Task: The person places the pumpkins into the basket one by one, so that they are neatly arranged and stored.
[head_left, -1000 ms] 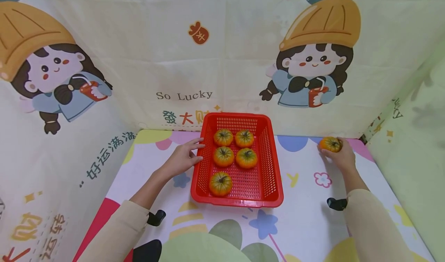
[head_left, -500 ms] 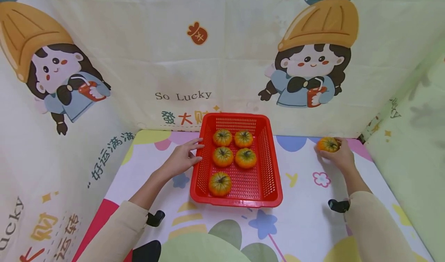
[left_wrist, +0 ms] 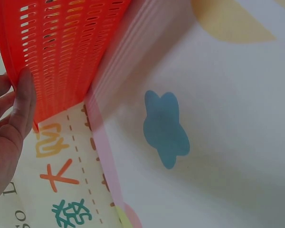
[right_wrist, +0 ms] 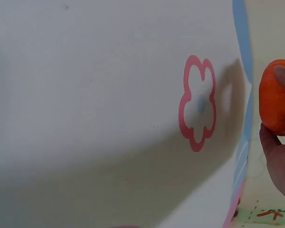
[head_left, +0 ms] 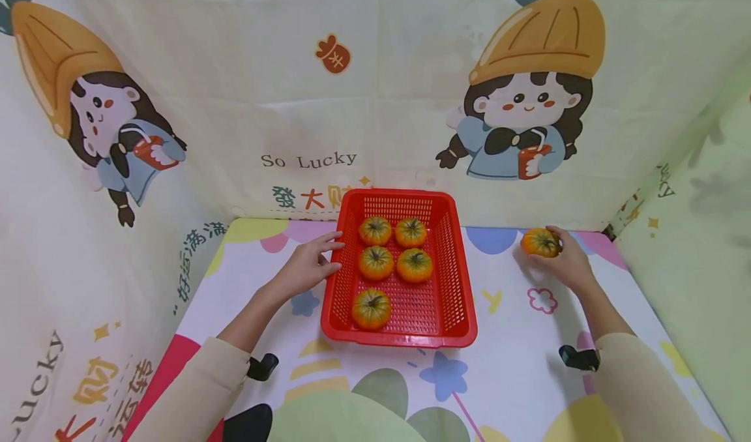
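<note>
A red plastic basket with perforated walls stands mid-table, with several small orange pumpkins inside, such as the front one and a back one. My left hand holds the basket's left rim; in the left wrist view, a digit lies against the outer wall and others reach over the rim. Off to the right, my right hand grips another small pumpkin between thumb and fingers, above the table. The right wrist view shows that pumpkin only partly, cut by the frame edge.
The table is covered by a printed cloth. A cream printed curtain rises behind the basket, and side curtains border the table left and right. The basket's front right part shows its bare floor.
My right hand has moved slightly left with the pumpkin, toward the basket. The left hand stays at the rim, and the pumpkins in the basket keep their places.
</note>
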### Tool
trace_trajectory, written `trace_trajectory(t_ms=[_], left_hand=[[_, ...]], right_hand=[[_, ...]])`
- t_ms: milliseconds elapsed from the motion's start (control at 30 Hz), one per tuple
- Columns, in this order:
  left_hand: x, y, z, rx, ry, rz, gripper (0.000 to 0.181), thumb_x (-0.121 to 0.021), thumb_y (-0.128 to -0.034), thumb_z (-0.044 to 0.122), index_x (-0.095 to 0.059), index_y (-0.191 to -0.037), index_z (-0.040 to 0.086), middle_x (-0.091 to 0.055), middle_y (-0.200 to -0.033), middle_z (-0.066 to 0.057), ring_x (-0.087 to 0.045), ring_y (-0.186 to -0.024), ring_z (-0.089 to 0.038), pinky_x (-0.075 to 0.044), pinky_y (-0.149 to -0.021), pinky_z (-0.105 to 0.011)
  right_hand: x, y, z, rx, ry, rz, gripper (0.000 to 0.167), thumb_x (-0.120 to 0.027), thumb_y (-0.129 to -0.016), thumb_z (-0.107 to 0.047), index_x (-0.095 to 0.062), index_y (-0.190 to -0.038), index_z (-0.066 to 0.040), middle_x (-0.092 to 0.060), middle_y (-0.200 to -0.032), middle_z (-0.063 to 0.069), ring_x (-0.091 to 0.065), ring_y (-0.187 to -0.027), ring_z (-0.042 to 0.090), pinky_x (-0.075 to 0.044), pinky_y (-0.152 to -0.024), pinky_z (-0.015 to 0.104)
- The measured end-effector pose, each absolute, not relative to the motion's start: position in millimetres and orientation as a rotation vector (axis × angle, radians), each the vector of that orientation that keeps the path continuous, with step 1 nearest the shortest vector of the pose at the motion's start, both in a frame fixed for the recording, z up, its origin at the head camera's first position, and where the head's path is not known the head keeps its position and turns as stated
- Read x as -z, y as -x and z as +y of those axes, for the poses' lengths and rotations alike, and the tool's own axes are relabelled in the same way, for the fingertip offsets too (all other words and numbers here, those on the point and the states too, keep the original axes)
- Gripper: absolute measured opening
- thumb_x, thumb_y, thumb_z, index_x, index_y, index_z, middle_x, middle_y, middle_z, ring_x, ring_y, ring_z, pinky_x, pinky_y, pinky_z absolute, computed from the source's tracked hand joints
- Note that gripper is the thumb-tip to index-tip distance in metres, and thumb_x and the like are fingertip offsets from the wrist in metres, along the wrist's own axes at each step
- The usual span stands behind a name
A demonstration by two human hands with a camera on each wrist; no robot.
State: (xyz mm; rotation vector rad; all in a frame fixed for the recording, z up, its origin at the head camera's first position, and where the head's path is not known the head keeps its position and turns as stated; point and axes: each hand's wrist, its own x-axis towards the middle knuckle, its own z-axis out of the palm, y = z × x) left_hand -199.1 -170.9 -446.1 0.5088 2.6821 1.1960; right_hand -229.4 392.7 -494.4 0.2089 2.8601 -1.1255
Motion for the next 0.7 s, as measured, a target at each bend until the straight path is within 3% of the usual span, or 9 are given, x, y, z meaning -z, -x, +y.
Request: trace_trajectory(t_ms=[300, 700], left_hand=[[447, 201, -171, -1.217, -0.517, 2.67, 0.054, -0.074, -0.0939, 0.009, -0.058, -0.145, 0.002, -0.041, -0.164, -0.009, -0.067, -0.081, -0.015, -0.062, -0.072, -0.029], [444, 198, -171, -1.215, -0.524, 2.67, 0.054, -0.073, -0.0942, 0.007, -0.057, -0.146, 0.002, -0.041, -0.164, -0.01, -0.067, -0.079, -0.015, -0.062, -0.073, -0.03]], right_hand=[[481, 225, 372, 1.099, -0.011, 2.881, 0.094, -0.079, -0.092, -0.03, -0.022, -0.161, -0.003, -0.031, -0.158, 0.034, -0.039, -0.134, 0.053, -0.04, -0.109, 0.07], [459, 219, 341, 1.064, 0.128, 2.876, 0.088, -0.081, -0.089, -0.024, -0.03, -0.158, -0.007, -0.041, -0.152, 0.027, -0.046, -0.129, 0.048, -0.053, -0.1, 0.063]])
